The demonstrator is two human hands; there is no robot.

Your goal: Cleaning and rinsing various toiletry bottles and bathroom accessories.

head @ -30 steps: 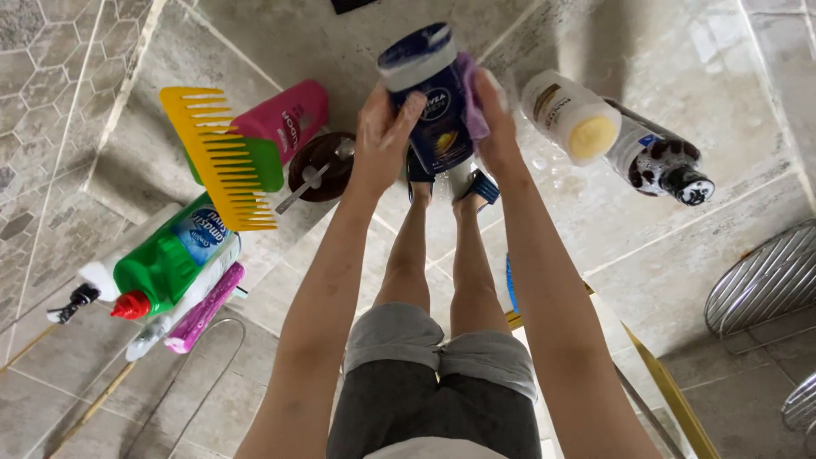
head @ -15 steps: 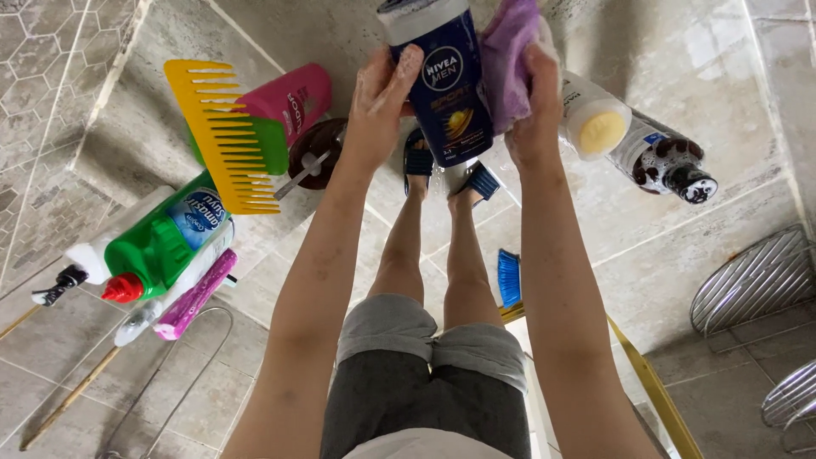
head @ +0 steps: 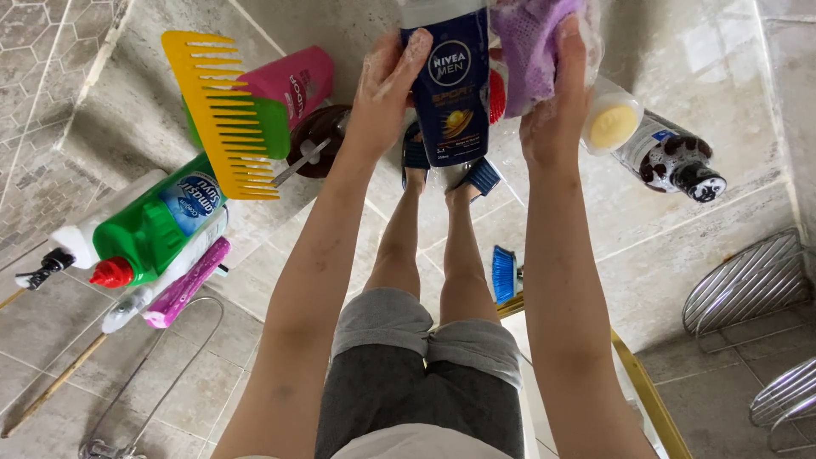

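My left hand (head: 382,89) grips the side of a dark blue bottle (head: 449,81) held up in front of me, its top cut off by the frame edge. My right hand (head: 557,102) clutches a soapy purple cloth (head: 529,47) pressed against the bottle's right side. Both hands carry foam. Below them my legs and blue slippers (head: 484,177) stand on the beige tiled floor (head: 663,263).
On a ledge at left lie a large yellow comb (head: 217,119), a pink bottle (head: 293,81), a green bottle with red cap (head: 149,234) and a purple tube (head: 185,285). At right: a yellow-capped bottle (head: 612,123), a dark-capped bottle (head: 676,161), wire racks (head: 748,285). A blue brush (head: 504,274) lies on the floor.
Both hands have lifted the blue bottle and cloth higher toward the frame top. The cloth now covers more of the bottle's right side.
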